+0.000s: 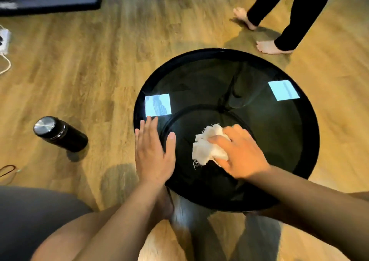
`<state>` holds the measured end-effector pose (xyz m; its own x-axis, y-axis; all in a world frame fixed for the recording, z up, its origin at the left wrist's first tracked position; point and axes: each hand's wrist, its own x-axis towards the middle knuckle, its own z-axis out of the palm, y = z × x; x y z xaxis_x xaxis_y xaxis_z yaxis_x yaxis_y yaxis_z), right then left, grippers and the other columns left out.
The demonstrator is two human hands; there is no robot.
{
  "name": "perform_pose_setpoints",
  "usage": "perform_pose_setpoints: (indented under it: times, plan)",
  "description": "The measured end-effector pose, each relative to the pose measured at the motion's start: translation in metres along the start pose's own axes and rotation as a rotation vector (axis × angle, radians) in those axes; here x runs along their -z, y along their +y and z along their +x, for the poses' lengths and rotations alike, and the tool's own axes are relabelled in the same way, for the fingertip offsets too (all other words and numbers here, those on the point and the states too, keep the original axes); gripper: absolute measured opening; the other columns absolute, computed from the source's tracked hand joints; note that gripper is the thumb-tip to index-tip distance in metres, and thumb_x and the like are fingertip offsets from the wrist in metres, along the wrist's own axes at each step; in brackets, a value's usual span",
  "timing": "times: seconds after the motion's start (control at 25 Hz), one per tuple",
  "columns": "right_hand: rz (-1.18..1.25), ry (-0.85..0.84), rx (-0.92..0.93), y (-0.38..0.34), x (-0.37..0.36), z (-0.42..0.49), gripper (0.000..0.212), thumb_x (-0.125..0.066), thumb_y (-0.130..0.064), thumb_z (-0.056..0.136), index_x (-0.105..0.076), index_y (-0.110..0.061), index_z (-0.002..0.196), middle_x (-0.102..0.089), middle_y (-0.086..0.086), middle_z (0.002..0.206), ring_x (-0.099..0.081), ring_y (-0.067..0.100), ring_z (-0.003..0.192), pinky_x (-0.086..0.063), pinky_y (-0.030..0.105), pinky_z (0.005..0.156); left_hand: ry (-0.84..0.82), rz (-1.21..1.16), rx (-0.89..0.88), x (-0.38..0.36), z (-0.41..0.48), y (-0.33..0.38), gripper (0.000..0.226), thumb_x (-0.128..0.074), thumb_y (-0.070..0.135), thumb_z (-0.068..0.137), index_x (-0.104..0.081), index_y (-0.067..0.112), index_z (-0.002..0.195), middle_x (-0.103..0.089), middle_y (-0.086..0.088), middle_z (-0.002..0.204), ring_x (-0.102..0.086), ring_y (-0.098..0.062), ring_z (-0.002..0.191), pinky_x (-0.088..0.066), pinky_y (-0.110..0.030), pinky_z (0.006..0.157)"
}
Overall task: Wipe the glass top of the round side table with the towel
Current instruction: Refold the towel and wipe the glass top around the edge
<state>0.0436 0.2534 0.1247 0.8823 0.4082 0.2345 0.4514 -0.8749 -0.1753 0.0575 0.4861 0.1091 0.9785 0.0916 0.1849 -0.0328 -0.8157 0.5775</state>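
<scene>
Left hand: my left hand (153, 153) is bare, no ring or glove, nearer the black flask (60, 134) than my other hand is.
Right hand: my right hand (242, 153) is bare too, no ring that I can see, on the side away from the flask.
Forearms: both bare to the frame's edge, no sleeve, watch or band showing.
Legs: grey cloth covers my thigh below the flask; the knee beside it is bare.
</scene>
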Motion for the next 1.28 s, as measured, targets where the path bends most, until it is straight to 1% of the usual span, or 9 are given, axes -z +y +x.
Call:
perform_pose_setpoints:
  times: [0.16,0.32,0.48,0.68,0.84,1.0,1.12,1.2,1.28]
  plan:
    - [-0.05,0.037,-0.08,0.044,-0.019,0.08,0.043,-0.059,-0.035,0.081,-0.056,-0.012,0.117,-0.057,0.014,0.091,-0.048,0.036,0.079,-0.046,0.05,0.064,-0.008,-0.024,-0.001,0.001,0.0,0.0,0.066,-0.027,0.051,0.096,-0.035,0.011,0.148,-0.031,-0.007,0.158,-0.017,-0.019,0.15,-0.006,-0.035,0.123]
    - [-0.115,0.083,-0.192,0.085,-0.035,0.161,0.042,-0.056,-0.04,0.085,-0.052,-0.017,0.121,-0.055,0.018,0.1,-0.048,0.041,0.091,-0.043,0.047,0.068,-0.034,0.0,0.002,0.002,-0.001,0.002,0.066,-0.029,0.052,0.095,-0.034,0.013,0.149,-0.029,-0.003,0.159,-0.015,-0.015,0.15,-0.005,-0.034,0.123]
    - [-0.142,0.082,-0.291,0.124,-0.05,0.234,0.038,-0.051,-0.04,0.09,-0.045,-0.025,0.125,-0.052,0.021,0.112,-0.045,0.043,0.105,-0.04,0.05,0.078,-0.027,-0.016,0.013,0.001,0.0,0.0,0.065,-0.029,0.054,0.096,-0.033,0.016,0.149,-0.028,0.0,0.16,-0.014,-0.012,0.15,-0.008,-0.036,0.123]
    - [-0.135,0.08,-0.441,0.137,-0.05,0.275,0.036,-0.048,-0.038,0.088,-0.047,-0.025,0.122,-0.052,0.021,0.117,-0.047,0.045,0.108,-0.042,0.049,0.082,-0.007,-0.042,0.021,0.001,0.001,0.0,0.066,-0.023,0.057,0.098,-0.032,0.016,0.149,-0.028,0.0,0.16,-0.015,-0.013,0.15,-0.01,-0.037,0.123]
    - [-0.003,0.012,-0.301,0.063,-0.038,0.23,0.043,-0.052,-0.039,0.086,-0.053,-0.027,0.127,-0.055,0.015,0.112,-0.056,0.041,0.097,-0.046,0.044,0.077,0.009,-0.132,0.041,0.004,-0.001,0.002,0.06,-0.028,0.049,0.097,-0.022,0.023,0.151,-0.018,0.001,0.163,-0.013,-0.012,0.15,-0.013,-0.043,0.122]
    - [0.211,-0.068,0.118,-0.057,-0.037,0.111,0.056,-0.068,-0.035,0.07,-0.057,-0.028,0.125,-0.057,0.006,0.101,-0.053,0.029,0.08,-0.048,0.037,0.067,0.055,-0.259,0.051,0.007,-0.004,0.005,0.06,-0.03,0.046,0.097,-0.023,0.023,0.151,-0.02,-0.005,0.162,-0.02,-0.017,0.149,-0.022,-0.051,0.119]
    - [0.176,-0.161,0.285,-0.029,-0.012,0.045,0.057,-0.061,-0.039,0.072,-0.049,-0.027,0.126,-0.055,0.007,0.097,-0.051,0.027,0.076,-0.044,0.033,0.065,0.053,-0.303,0.094,0.005,-0.006,0.005,0.06,-0.029,0.046,0.096,-0.025,0.023,0.15,-0.024,-0.002,0.161,-0.02,-0.013,0.148,-0.019,-0.044,0.121]
    - [-0.02,-0.108,0.093,0.051,0.01,0.02,0.055,-0.05,-0.04,0.077,-0.047,-0.024,0.129,-0.056,0.013,0.093,-0.055,0.034,0.078,-0.049,0.036,0.067,0.031,-0.251,0.099,0.004,-0.004,0.003,0.059,-0.029,0.045,0.096,-0.026,0.022,0.15,-0.024,-0.001,0.16,-0.019,-0.014,0.148,-0.018,-0.046,0.121]
    - [-0.223,-0.107,-0.301,0.144,0.04,0.009,0.052,-0.043,-0.039,0.085,-0.044,-0.02,0.133,-0.057,0.023,0.103,-0.055,0.045,0.09,-0.052,0.049,0.073,0.028,-0.207,0.091,0.004,-0.002,0.005,0.06,-0.029,0.044,0.096,-0.026,0.019,0.15,-0.025,-0.003,0.16,-0.02,-0.017,0.148,-0.019,-0.049,0.12]
